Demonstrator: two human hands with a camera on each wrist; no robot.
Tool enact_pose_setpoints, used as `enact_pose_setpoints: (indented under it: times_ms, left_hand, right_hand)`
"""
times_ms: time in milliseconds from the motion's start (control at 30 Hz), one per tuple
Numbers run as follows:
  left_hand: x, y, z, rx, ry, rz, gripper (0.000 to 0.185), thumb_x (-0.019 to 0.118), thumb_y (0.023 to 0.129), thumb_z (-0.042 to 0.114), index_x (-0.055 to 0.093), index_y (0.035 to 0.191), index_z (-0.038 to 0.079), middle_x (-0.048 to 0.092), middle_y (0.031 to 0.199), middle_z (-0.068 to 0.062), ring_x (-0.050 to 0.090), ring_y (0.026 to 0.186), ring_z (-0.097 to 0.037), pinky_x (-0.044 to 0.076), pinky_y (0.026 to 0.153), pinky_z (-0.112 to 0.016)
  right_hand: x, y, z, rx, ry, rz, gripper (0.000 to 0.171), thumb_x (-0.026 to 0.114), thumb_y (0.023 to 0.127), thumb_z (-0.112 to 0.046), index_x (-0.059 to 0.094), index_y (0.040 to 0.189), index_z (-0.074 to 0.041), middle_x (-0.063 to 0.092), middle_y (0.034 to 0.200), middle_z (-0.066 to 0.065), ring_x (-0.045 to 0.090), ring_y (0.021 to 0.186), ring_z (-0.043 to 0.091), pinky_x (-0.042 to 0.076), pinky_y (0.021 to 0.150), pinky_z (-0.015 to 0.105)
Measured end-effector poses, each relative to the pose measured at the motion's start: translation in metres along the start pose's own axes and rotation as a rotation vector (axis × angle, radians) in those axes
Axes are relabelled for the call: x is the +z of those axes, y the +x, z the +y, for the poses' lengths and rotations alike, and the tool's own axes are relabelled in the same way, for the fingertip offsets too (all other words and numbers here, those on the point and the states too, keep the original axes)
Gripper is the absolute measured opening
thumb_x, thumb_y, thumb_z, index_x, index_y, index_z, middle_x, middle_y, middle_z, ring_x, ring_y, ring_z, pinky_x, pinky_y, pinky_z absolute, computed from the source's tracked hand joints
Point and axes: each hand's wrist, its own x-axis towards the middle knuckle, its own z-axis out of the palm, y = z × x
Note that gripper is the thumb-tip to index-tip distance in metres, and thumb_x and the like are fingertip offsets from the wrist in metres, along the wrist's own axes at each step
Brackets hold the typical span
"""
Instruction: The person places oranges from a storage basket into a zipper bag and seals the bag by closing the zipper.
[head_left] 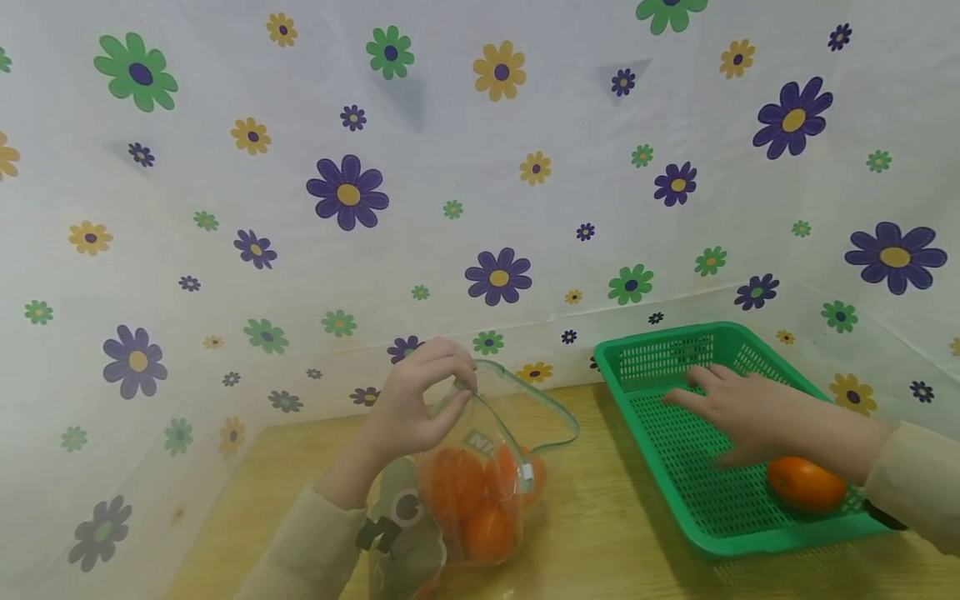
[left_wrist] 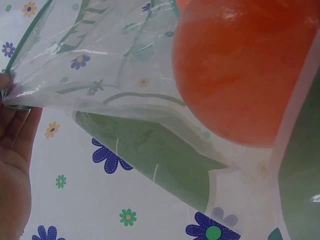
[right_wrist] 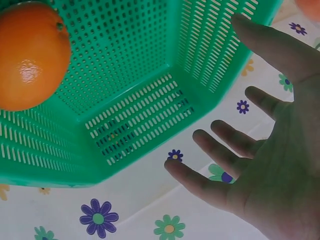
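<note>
Inside perforated green basket (head_left: pixel 720 546), 1 glossy orange (head_left: pixel 806 483).

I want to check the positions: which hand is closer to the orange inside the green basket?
Right. The right hand hovers open over the green basket, just beside the orange. The left hand pinches the clear bag, far across the table.
</note>
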Motion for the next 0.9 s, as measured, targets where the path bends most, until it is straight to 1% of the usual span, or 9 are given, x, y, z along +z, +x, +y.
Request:
enact_pose_setpoints:
  times_ms: [133,367,467,633,700,767,867,900]
  left_hand:
    - [0.0,0.0,0.0,-0.002,-0.002,-0.002,0.019,0.07,0.082,-0.01,0.068,0.088,0.008,0.069,0.094,-0.005,0.062,0.097,-0.021,0.054,0.095,-0.029]
    - [-0.001,0.0,-0.001,0.005,-0.008,0.001,0.02,0.069,0.082,-0.01,0.067,0.088,0.009,0.068,0.093,-0.005,0.062,0.097,-0.021,0.054,0.095,-0.029]
    - [-0.001,0.0,-0.001,0.008,-0.007,0.002,0.02,0.069,0.082,-0.01,0.067,0.088,0.009,0.068,0.093,-0.005,0.062,0.097,-0.021,0.054,0.096,-0.029]
    - [0.0,0.0,-0.002,0.018,-0.007,0.006,0.02,0.069,0.081,-0.01,0.067,0.088,0.009,0.068,0.093,-0.005,0.062,0.096,-0.021,0.053,0.095,-0.03]
    - [0.0,-0.001,-0.002,0.019,-0.009,0.007,0.02,0.069,0.081,-0.01,0.067,0.088,0.009,0.068,0.093,-0.004,0.062,0.096,-0.021,0.053,0.095,-0.029]
    - [0.0,0.0,-0.003,0.021,-0.009,0.008,0.02,0.069,0.081,-0.01,0.067,0.088,0.009,0.068,0.093,-0.004,0.062,0.096,-0.021,0.053,0.095,-0.029]
    - [0.001,-0.001,-0.003,0.02,-0.009,0.008,0.02,0.069,0.081,-0.01,0.067,0.088,0.008,0.068,0.093,-0.004,0.062,0.096,-0.021,0.053,0.095,-0.029]
    - [0.001,-0.001,-0.003,0.019,-0.01,0.008,0.02,0.069,0.081,-0.01,0.067,0.088,0.008,0.068,0.093,-0.004,0.062,0.096,-0.021,0.053,0.095,-0.029]
  right_hand:
    - [0.003,-0.004,0.005,0.01,0.022,-0.032,0.095,0.101,0.066,-0.039,0.051,0.145,-0.018,0.055,0.132,0.023,0.06,0.104,0.035,0.06,0.066,0.042]
    - [0.006,-0.012,0.012,0.047,0.073,-0.084,0.096,0.102,0.063,-0.031,0.052,0.143,-0.016,0.055,0.126,0.021,0.057,0.102,0.035,0.059,0.065,0.039]
    - [0.007,-0.015,0.013,0.065,0.08,-0.101,0.096,0.103,0.062,-0.029,0.052,0.142,-0.015,0.054,0.125,0.022,0.057,0.102,0.036,0.057,0.062,0.037]
    - [0.008,-0.019,0.015,0.096,0.113,-0.143,0.092,0.103,0.061,-0.021,0.053,0.138,-0.015,0.051,0.122,0.022,0.052,0.096,0.035,0.049,0.056,0.031]
    - [0.009,-0.02,0.016,0.114,0.136,-0.17,0.09,0.101,0.061,-0.015,0.053,0.137,-0.015,0.05,0.125,0.025,0.053,0.098,0.038,0.049,0.057,0.032]
    - [0.009,-0.022,0.018,0.128,0.15,-0.195,0.088,0.1,0.061,-0.013,0.053,0.135,-0.015,0.049,0.128,0.029,0.055,0.1,0.041,0.051,0.058,0.034]
    - [0.012,-0.024,0.02,0.131,0.144,-0.217,0.087,0.101,0.062,-0.018,0.051,0.133,-0.014,0.048,0.131,0.033,0.057,0.102,0.045,0.055,0.061,0.039]
    - [0.013,-0.025,0.022,0.128,0.145,-0.218,0.087,0.102,0.062,-0.02,0.051,0.132,-0.015,0.048,0.128,0.032,0.056,0.099,0.043,0.055,0.062,0.039]
